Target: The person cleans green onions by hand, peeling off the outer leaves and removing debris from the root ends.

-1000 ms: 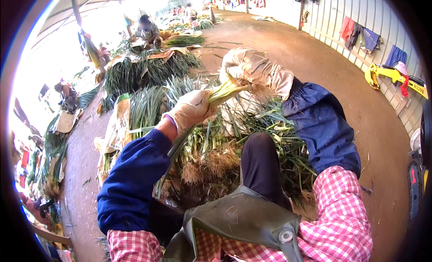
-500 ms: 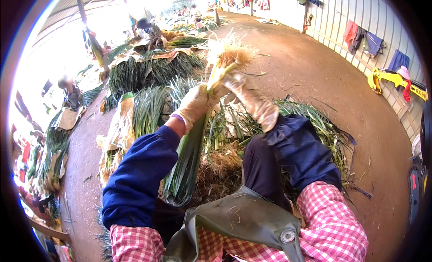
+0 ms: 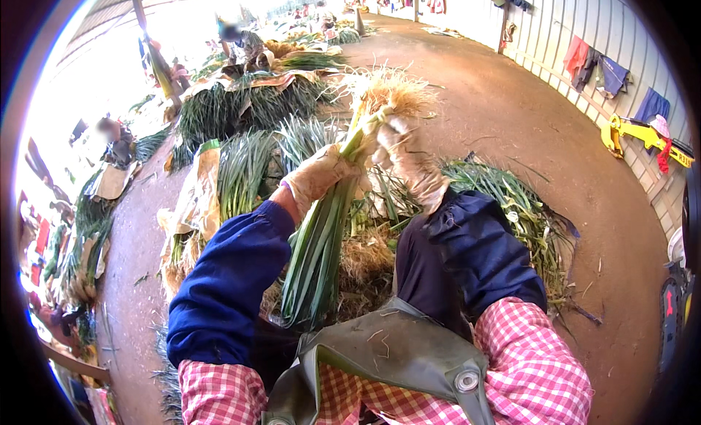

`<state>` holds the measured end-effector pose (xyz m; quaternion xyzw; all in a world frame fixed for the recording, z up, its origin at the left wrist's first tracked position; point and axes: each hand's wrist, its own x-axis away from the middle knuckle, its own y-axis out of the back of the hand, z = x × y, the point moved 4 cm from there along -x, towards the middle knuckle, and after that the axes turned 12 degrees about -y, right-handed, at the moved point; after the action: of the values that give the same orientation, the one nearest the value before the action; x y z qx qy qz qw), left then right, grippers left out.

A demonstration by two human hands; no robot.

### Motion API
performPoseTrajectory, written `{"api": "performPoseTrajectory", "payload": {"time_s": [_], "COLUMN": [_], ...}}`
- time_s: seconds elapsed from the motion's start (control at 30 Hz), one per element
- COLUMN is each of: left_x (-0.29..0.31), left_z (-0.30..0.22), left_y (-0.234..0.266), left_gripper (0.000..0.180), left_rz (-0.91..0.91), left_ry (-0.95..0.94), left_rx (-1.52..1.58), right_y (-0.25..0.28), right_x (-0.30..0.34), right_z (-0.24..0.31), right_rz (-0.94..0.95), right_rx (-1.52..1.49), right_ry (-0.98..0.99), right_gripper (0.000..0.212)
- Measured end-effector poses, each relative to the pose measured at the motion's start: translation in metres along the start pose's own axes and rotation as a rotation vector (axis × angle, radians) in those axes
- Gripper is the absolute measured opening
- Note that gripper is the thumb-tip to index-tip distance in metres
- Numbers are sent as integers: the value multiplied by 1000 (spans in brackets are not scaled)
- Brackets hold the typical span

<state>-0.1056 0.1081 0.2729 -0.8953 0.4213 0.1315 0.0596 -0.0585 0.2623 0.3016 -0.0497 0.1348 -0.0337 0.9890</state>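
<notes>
A bundle of leeks point(image 3: 321, 250) with long flat green leaves slants up in front of me, its pale bushy roots point(image 3: 394, 90) at the top and the leaf ends near my lap. My left hand point(image 3: 320, 178), in a soiled pale glove, is wrapped round the stalks below the roots. A pale greenish strand point(image 3: 378, 118) crosses the stalks just under the roots. Close beside that strand is my gloved right hand point(image 3: 410, 162); its fingers are blurred and partly behind the stalks, so I cannot tell their grip.
Loose leeks point(image 3: 504, 198) lie in a heap right of my knee, and more root ends point(image 3: 365, 257) lie below my hands. Large stacks of leeks point(image 3: 241, 107) stand ahead and left, with people among them. Brown floor point(image 3: 511, 111) runs along a pale wall with hanging clothes.
The bundle's root end has shifted slightly right, and its leaves have spread. My right hand has turned and moved up close beside the stalks under the roots. My left hand keeps its hold.
</notes>
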Motion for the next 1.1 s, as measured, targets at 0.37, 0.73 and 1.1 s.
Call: {"api": "performPoseTrajectory", "payload": {"time_s": [0.37,0.73,1.1], "left_x": [-24,10,-10], "left_z": [1,10,15], "left_y": [-23,14,-28], "left_gripper": [33,46,12], "left_rz": [32,-41,-79], "left_ry": [-2,98,113], "left_rx": [-168,-67,-232], "right_y": [83,367,26], "right_x": [-35,-17,-39], "right_z": [15,-59,56], "right_rz": [-548,-489,149], "right_rx": [1134,1670,1242], "right_ry": [172,-673,355], "right_gripper": [21,50,34]}}
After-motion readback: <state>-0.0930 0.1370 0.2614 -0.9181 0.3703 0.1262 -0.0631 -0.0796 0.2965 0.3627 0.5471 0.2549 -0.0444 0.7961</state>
